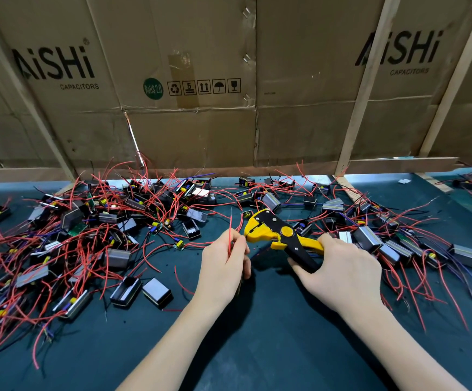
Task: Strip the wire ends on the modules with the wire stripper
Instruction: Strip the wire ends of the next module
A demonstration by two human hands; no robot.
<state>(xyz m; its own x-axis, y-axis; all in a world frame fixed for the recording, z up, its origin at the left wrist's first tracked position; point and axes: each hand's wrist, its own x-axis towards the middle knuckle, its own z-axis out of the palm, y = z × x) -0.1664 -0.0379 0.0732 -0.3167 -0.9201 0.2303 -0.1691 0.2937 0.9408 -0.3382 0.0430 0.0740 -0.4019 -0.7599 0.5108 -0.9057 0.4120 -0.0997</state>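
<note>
Left hand [225,266] pinches a red wire [230,231] between thumb and fingers, wire standing near upright with its free end pointing up and away; its module isn't visible, likely tucked under the palm. Right hand [342,270] has its grip closed round the handles of the yellow-black wire stripper [278,234], whose long axis runs diagonally up-left, jaws just right of the wire and level with the pinch, not yet on it. Next move looks like a short leftward feed; unstripped modules [127,287] lie piled on the table [257,348], left and right.
</note>
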